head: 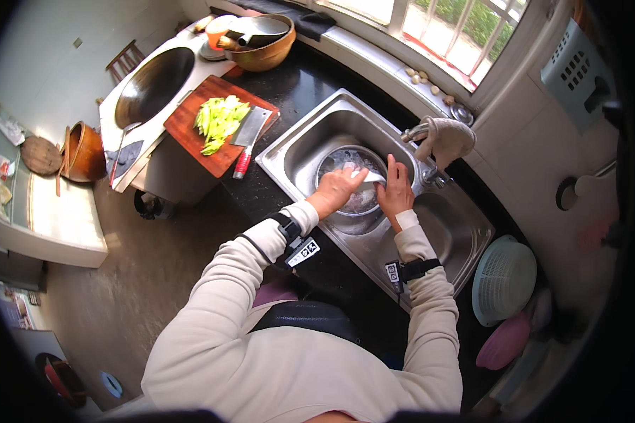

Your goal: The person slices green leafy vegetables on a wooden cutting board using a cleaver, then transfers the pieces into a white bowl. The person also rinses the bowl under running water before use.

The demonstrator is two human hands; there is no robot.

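My left hand (336,191) grips a pale, wet piece of food (369,176), perhaps squid or meat, over a round metal bowl (323,157). My right hand (396,191) holds the other end of this piece between thumb and fingers, its longer fingers stretched upward. Water and pinkish-white pieces (361,202) lie in the bowl; the hands hide part of them. The bowl stands in the larger basin of a stainless-steel double sink (302,138). Above the right hand a cloth (447,138) is draped over the metal faucet (414,132).
Left of the sink, a wooden cutting board (182,119) bears sliced green vegetable (217,120) and a cleaver (252,126) with a red handle. Beyond are a wok (156,84) and a wooden bowl (264,58) of cookware. A green plastic colander (505,280) stands at right.
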